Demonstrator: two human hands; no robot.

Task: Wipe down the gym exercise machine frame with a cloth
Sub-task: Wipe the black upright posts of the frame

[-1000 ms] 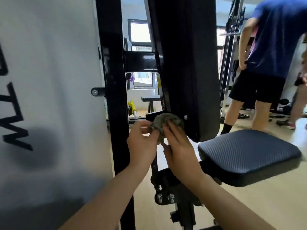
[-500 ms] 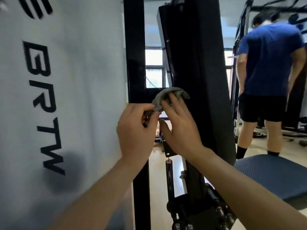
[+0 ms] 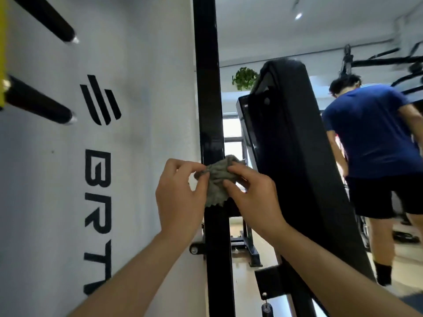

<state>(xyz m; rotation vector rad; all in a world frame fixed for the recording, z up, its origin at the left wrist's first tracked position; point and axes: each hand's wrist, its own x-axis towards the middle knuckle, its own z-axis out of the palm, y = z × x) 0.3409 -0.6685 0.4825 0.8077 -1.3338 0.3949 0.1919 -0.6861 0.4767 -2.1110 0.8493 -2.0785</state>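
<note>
step: mid-wipe | cloth [image 3: 217,179] bunched against black upright [image 3: 209,88] | left hand [image 3: 180,197] and right hand [image 3: 254,197] both pinch it | remaining: upright above and below, judged

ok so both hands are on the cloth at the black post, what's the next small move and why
Probably press the cloth flat on the post and slide it along. The left hand and right hand pinch it bunched in front of the post, so little fabric would meet the metal, and bare post shows above and below.
</note>
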